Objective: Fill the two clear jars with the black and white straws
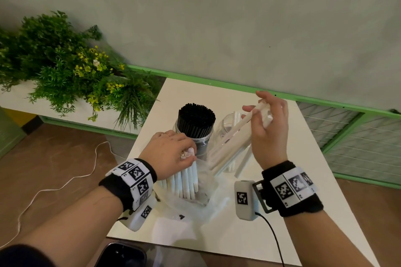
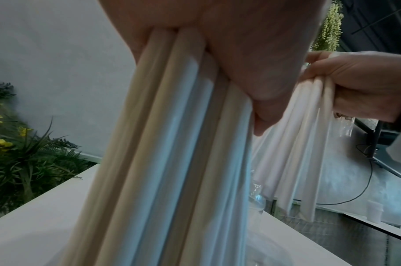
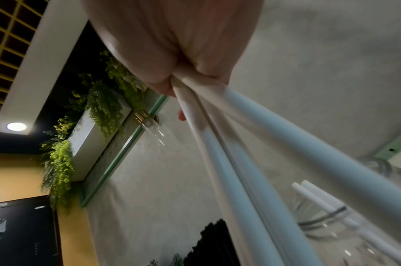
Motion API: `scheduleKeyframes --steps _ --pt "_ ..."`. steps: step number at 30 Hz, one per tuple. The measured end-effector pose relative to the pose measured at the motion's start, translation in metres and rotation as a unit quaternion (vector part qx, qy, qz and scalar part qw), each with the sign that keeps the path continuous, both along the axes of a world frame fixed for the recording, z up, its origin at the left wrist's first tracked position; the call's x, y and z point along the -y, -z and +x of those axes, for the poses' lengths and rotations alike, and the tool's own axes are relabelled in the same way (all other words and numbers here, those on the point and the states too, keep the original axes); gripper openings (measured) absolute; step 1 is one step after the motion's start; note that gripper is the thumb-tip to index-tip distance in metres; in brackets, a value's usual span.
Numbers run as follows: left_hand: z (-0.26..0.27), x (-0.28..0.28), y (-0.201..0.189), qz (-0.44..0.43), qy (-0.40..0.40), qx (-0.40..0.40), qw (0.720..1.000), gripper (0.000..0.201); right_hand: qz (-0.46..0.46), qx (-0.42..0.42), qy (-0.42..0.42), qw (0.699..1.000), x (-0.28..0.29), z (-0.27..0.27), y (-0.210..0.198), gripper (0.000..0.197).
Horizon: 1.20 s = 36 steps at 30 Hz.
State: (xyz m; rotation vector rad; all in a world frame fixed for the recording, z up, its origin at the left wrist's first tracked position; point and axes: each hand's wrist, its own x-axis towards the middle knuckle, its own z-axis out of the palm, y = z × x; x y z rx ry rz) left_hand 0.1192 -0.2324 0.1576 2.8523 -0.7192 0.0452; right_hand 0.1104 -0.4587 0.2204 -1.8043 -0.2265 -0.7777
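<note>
The left hand (image 1: 171, 149) gripped a bundle of white straws (image 1: 186, 182) upright on the bench (image 1: 282, 212). The right hand (image 1: 268, 128) pinched a few more (image 1: 230, 143) over the second jar (image 1: 225, 128), whose clear outline was hard to trace. Black straws (image 1: 196, 119) filled the other jar (image 1: 202, 143).

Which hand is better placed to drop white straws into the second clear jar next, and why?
Probably the right hand. It holds a few white straws slanted over the second clear jar. The left hand grips a bigger bundle nearer, standing in the plastic bag.
</note>
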Motion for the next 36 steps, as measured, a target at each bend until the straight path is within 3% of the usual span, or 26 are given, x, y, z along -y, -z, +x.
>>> scheduleKeyframes --steps 5,11,14,20,27,31,36 --pt "0.002 0.0 0.001 0.003 0.0 0.001 1.0 0.048 0.045 0.026 0.051 0.997 0.007 -0.009 0.012 0.037" --pt "0.004 0.004 -0.002 0.005 -0.004 -0.004 1.0 0.053 0.072 0.17 0.104 0.977 0.022 0.006 -0.033 0.042" --pt "0.004 0.006 -0.002 0.003 -0.011 -0.004 1.0 0.053 0.087 0.193 0.12 0.97 0.028 0.028 -0.044 0.039" --pt "0.004 0.007 -0.002 0.001 -0.021 -0.01 1.0 0.049 0.092 0.13 0.129 0.979 0.037 0.068 -0.026 0.041" --pt "0.005 0.012 -0.003 -0.009 -0.031 -0.011 0.999 0.046 0.012 0.093 0.096 0.991 0.034 0.093 0.01 0.041" --pt "0.008 0.013 -0.002 -0.009 -0.031 -0.016 0.999 0.044 -0.026 -0.033 0.028 0.999 0.036 0.104 0.038 0.038" --pt "0.007 0.013 -0.001 -0.013 -0.032 -0.013 0.999 0.04 -0.072 -0.143 -0.045 0.986 0.044 0.109 0.07 0.036"
